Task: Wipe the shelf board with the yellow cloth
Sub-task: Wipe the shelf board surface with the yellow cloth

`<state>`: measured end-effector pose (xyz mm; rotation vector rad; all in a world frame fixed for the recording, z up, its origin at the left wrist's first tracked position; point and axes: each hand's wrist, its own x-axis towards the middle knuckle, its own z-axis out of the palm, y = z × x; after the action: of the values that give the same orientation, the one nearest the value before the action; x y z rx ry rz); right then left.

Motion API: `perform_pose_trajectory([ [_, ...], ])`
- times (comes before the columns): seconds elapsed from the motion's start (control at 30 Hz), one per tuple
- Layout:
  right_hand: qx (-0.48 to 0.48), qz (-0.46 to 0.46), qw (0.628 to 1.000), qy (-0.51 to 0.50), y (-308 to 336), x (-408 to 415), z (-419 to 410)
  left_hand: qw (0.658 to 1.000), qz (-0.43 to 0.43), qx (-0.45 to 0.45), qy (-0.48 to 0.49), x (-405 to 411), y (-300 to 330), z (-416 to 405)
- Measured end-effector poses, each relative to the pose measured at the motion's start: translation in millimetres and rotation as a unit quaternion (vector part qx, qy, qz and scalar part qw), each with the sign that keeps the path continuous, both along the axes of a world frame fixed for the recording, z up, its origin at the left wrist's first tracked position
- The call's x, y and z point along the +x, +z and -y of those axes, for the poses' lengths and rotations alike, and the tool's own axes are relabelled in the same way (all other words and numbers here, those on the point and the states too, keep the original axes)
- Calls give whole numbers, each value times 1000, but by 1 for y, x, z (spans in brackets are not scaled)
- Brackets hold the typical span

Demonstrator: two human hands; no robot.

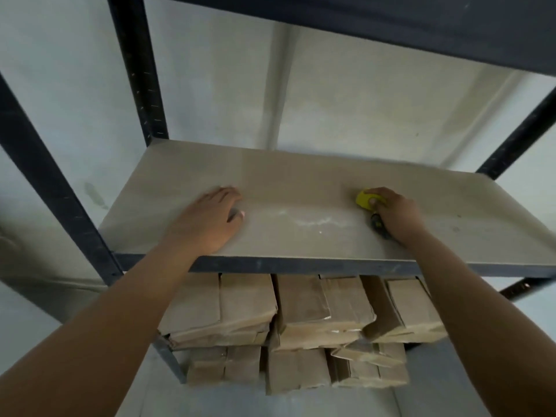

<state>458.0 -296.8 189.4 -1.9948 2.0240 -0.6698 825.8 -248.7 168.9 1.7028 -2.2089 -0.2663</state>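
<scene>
The beige shelf board (301,182) spans a dark metal rack at chest height. A whitish dust streak (310,219) crosses its middle. My right hand (394,212) presses a bunched yellow cloth (365,200) onto the board, right of centre; most of the cloth is hidden under my fingers, and a dark patch shows beneath my palm. My left hand (210,218) lies flat on the board's left part, fingers spread slightly, holding nothing.
Dark metal uprights (141,70) frame the rack, with another shelf (391,22) overhead. The front rail (301,264) runs below my wrists. Several brown paper packets (270,311) are stacked on the lower shelves. A pale wall stands behind.
</scene>
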Motion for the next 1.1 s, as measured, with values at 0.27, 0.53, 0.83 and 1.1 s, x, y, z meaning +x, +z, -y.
perform_pose_trajectory([
  [0.27,-100,-95,977,-165,-16,74,-70,1000,14,-7,0,-4,0,1],
  [0.53,-187,-27,974,-121,-18,120,-101,1000,-6,15,-21,1,6,-4],
  [0.83,25,-54,986,-155,6,41,-30,998,24,-2,-56,15,2,-10],
  [1.1,-3,-110,993,31,6,104,-46,998,4,-14,-53,15,-1,-6],
])
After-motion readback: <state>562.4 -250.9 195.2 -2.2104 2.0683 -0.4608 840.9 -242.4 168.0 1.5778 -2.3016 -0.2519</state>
